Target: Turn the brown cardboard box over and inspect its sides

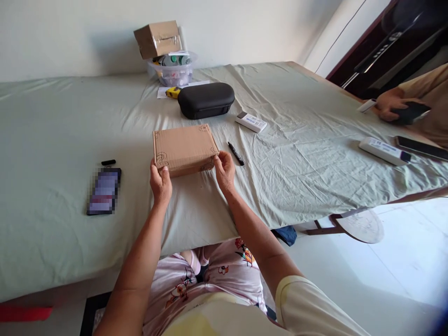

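A small brown cardboard box (pixel 184 147) lies closed on the green cloth of the table (pixel 63 121), straight in front of me. My left hand (pixel 160 182) grips its near left corner, thumb on top. My right hand (pixel 224 169) pinches its near right corner. Both hands are closed on the box, which rests on the cloth.
A black marker (pixel 235 153) lies just right of the box. Behind it are a black zip case (pixel 206 99), a white remote (pixel 251 122) and a plastic tub (pixel 173 70) topped by another carton. A phone (pixel 104 190) lies to the left. Another person's hand (pixel 394 105) holds a dark object at far right, near a second remote (pixel 383 150) and phone (pixel 422 147).
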Demonstrator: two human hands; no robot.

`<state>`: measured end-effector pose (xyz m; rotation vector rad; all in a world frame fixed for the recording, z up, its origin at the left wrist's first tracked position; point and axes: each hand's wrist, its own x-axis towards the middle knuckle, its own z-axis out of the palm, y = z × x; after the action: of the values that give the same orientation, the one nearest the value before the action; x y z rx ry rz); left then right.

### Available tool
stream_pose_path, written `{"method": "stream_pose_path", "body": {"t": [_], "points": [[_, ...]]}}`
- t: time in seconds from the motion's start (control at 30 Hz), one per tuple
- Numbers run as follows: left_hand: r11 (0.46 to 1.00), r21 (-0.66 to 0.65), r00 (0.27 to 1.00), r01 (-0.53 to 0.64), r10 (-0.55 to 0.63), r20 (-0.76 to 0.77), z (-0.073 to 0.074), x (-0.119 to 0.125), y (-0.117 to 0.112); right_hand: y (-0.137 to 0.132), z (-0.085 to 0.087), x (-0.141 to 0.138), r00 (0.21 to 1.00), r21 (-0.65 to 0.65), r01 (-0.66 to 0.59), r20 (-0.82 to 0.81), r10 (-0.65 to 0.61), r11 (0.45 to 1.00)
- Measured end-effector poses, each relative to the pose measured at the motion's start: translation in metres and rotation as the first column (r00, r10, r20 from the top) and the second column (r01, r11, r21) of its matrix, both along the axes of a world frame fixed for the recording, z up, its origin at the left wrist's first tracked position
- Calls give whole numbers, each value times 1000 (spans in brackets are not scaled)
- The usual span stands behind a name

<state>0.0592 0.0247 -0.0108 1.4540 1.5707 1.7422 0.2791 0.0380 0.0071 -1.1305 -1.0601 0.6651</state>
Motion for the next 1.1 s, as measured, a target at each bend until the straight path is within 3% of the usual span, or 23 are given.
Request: {"method": "stream_pose_path", "body": {"t": [0.17,0.3,0.47,0.6,0.7,0.8,0.87,0.93,1.03,1.1], "points": [[999,34,999,32,-33,10,0,-1,1,3,-3,3,1000,1,4,23,-4,1000],[987,100,990,130,-134,33,5,0,-2,8,-6,11,999,-12,30,25,-30,999],[981,88,972,175,-158,-175,12,-2,-2,13,-8,15,997,10,73,24,-73,997],[984,98,974,148,-128,-186,13,-4,0,16,-7,22,991,31,93,89,-95,995],[984,131,980,121,-98,-173,11,-3,1,20,-6,41,947,62,240,205,-248,969],[981,166,978,97,-63,-200,10,-1,2,24,-6,64,805,53,432,427,-411,900],[983,170,973,72,-32,-227,9,1,2,25,-5,72,712,-51,494,597,-370,868],[985,165,971,58,-18,-240,9,1,2,22,-3,74,661,-197,513,712,-238,835],[982,176,973,65,-23,-231,9,2,4,17,-2,71,625,-330,484,779,-56,811],[979,192,973,74,-28,-230,10,2,5,15,-3,71,612,-338,467,791,-23,817]]}}
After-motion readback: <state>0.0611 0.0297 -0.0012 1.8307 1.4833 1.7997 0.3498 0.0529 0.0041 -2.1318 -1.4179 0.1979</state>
